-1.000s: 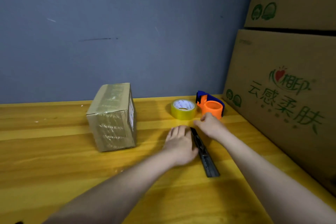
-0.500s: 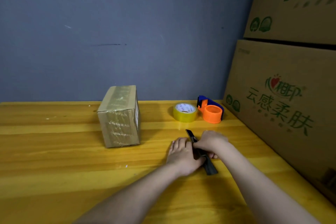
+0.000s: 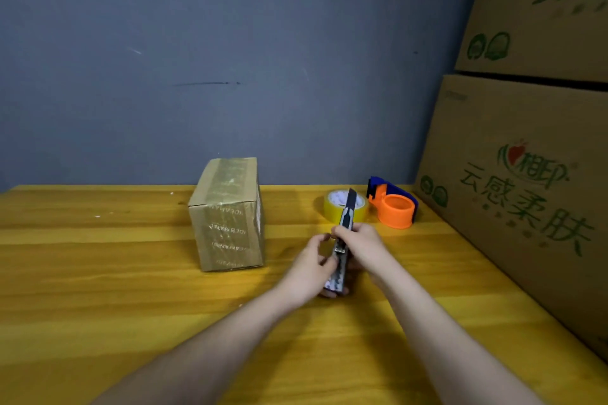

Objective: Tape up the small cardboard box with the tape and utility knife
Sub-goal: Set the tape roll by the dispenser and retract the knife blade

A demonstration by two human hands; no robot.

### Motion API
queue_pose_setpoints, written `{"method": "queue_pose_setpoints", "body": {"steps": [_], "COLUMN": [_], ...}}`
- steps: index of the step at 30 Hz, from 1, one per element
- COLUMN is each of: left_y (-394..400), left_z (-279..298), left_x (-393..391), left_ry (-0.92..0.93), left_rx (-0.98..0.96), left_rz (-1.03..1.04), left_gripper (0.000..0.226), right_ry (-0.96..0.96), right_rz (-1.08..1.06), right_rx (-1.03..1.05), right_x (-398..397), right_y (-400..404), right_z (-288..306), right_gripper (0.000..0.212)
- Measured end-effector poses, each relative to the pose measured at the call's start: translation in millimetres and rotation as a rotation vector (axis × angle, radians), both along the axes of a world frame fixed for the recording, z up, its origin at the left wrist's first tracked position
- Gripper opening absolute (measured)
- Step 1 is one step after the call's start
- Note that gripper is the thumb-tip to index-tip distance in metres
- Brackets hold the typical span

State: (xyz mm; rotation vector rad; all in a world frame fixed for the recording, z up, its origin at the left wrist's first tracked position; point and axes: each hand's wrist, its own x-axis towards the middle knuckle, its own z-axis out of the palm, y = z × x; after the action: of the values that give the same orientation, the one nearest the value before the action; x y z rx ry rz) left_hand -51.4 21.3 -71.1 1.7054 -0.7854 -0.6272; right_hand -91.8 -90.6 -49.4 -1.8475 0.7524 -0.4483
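I see both hands closed on the utility knife point(image 3: 343, 240), which is lifted off the table and points away from me. My right hand point(image 3: 362, 245) wraps the middle of the knife's body, fingers curled over its top. My left hand point(image 3: 309, 268) grips the near end from the left side, thumb and fingers around the handle. The far tip of the knife shows in front of the yellow tape roll point(image 3: 332, 209), which lies flat on the wooden table point(image 3: 98, 273). Just right of the roll sits an orange and blue tape dispenser point(image 3: 394, 209). The small cardboard box point(image 3: 227, 217) stands upright on the table to the left of my hands, apart from them, with tape bands across its top and front. Large printed cartons point(image 3: 526, 174) are stacked along the right edge.
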Motion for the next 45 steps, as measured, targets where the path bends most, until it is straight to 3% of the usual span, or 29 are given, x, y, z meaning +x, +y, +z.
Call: {"method": "queue_pose_setpoints", "body": {"steps": [2,6,11,17,29,38,45], "left_y": [13.1,37.6,47.4,45.7,42.9,46.5,51.4], "left_z": [4.8,5.5,-4.5,-12.4,-18.7,-14.2,-13.3], "left_x": [3.2,12.0,18.3,17.0,14.5,12.0,12.1], "left_ry": [0.248,0.435,0.308,0.226,0.098,0.141,0.154], "left_rx": [-0.093,-0.147,-0.165,-0.328,-0.363,-0.351,-0.286], "left_rz": [-0.005,-0.018,0.045,0.122,0.184,0.102,-0.073], "left_gripper": [0.034,0.015,0.018,0.029,0.039,0.03,0.018], "right_ry": [-0.145,-0.331,-0.458,-0.503,-0.483,-0.548,-0.508], "right_rz": [0.028,0.078,0.137,0.265,0.224,0.316,0.462], "right_rx": [0.121,0.229,0.407,0.621,0.664,0.787,0.699], "right_x": [6.3,13.4,12.2,9.9,9.7,10.4,4.1], "right_y": [14.3,41.8,58.7,78.8,84.4,78.1,66.0], "right_z": [-1.3,-10.2,-20.1,-24.1,-25.1,-26.7,-23.6], "right_gripper": [0.015,0.017,0.018,0.042,0.036,0.021,0.028]}}
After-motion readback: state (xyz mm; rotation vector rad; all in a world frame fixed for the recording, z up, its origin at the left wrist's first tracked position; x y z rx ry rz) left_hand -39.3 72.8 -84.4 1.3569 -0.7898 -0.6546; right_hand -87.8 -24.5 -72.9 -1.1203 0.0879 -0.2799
